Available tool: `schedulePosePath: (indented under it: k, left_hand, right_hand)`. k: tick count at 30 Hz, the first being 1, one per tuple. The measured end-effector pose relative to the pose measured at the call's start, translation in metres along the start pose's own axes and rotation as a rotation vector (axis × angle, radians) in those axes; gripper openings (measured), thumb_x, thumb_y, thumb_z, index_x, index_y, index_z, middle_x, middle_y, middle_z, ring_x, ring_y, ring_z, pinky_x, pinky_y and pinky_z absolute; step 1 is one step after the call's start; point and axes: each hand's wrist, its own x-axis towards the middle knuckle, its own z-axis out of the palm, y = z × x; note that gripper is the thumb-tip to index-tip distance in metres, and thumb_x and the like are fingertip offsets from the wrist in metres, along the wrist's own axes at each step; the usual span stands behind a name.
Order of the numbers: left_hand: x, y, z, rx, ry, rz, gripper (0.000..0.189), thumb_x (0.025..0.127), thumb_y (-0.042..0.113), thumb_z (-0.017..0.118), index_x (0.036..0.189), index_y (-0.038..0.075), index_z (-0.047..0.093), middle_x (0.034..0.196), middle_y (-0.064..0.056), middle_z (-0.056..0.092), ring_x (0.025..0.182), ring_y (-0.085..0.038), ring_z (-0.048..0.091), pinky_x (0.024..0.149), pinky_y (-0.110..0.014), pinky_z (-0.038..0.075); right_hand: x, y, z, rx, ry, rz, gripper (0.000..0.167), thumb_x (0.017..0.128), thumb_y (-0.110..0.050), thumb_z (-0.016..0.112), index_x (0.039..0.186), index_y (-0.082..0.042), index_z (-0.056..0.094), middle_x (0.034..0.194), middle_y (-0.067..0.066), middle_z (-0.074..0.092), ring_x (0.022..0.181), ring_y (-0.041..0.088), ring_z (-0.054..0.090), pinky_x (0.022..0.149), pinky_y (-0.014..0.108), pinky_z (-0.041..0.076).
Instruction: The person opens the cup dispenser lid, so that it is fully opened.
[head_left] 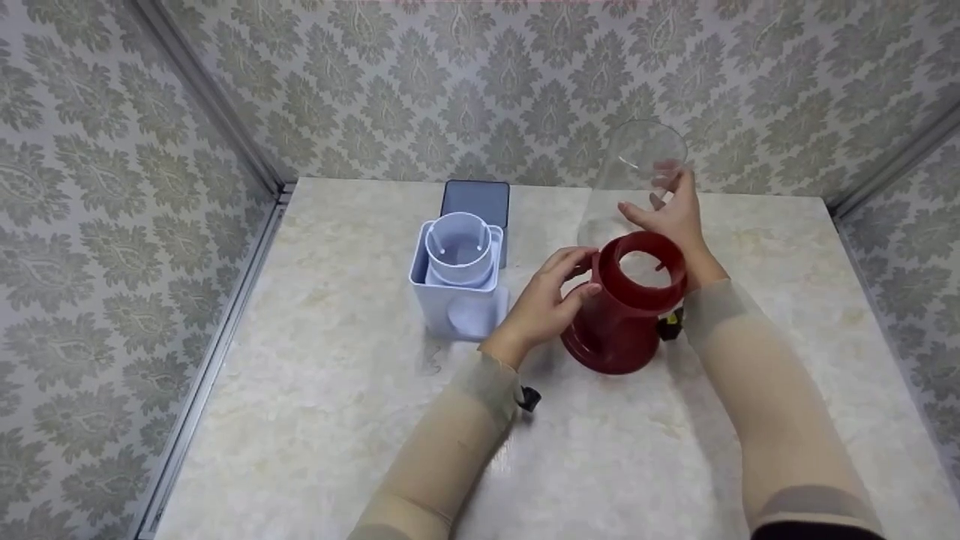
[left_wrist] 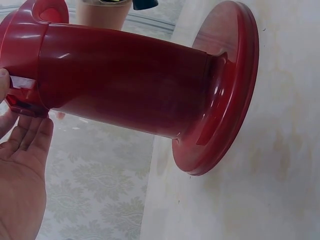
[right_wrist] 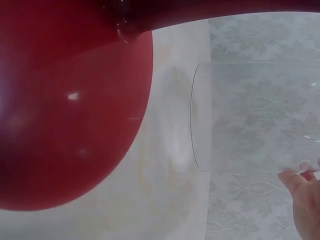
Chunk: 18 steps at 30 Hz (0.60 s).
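Note:
A glossy red plastic stand (head_left: 619,337), with an open ring at its top and a wide round base, stands upright on the table. My left hand (head_left: 544,304) grips it near the rim; in the left wrist view, thumb and fingers pinch a small tab on the red stand (left_wrist: 125,80). Behind it my right hand (head_left: 679,217) holds a clear, see-through cylinder (head_left: 622,176), thumb on the near side and fingers around the far side. The right wrist view has the clear cylinder (right_wrist: 245,120) beyond the red base (right_wrist: 75,130), with a space between them.
Left of my left hand stands a pale square container (head_left: 450,311) with a round cup (head_left: 459,240) in its top. A dark blue-grey square piece (head_left: 476,202) is behind it. Patterned walls (head_left: 465,97) enclose the marbled table (head_left: 322,390) at the back and sides.

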Motion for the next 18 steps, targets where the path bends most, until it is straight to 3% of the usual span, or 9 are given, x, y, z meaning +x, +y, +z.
schedulePosePath:
  k: [12,18]
  left_hand:
    - [-0.002,0.0,0.0,0.007,-0.009,-0.02,0.055,0.113,0.023,0.071,0.162,0.003,0.056,0.162,-0.012,0.059,0.152,-0.025,0.064,0.13,-0.025,0.048]
    - [-0.002,0.001,-0.001,-0.015,-0.005,-0.018,0.056,0.113,0.022,0.07,0.163,0.001,0.055,0.161,-0.015,0.058,0.153,-0.03,0.063,0.13,-0.026,0.047]
  right_hand:
    - [-0.008,0.007,0.008,-0.036,-0.027,0.026,0.095,0.089,-0.02,0.098,0.161,-0.007,0.037,0.156,0.004,0.046,0.14,0.019,0.048,0.136,0.052,0.044]
    - [-0.03,-0.027,0.014,0.006,-0.045,0.039,0.092,0.089,-0.01,0.095,0.16,-0.003,0.036,0.152,0.009,0.043,0.142,0.025,0.043,0.138,0.058,0.039]
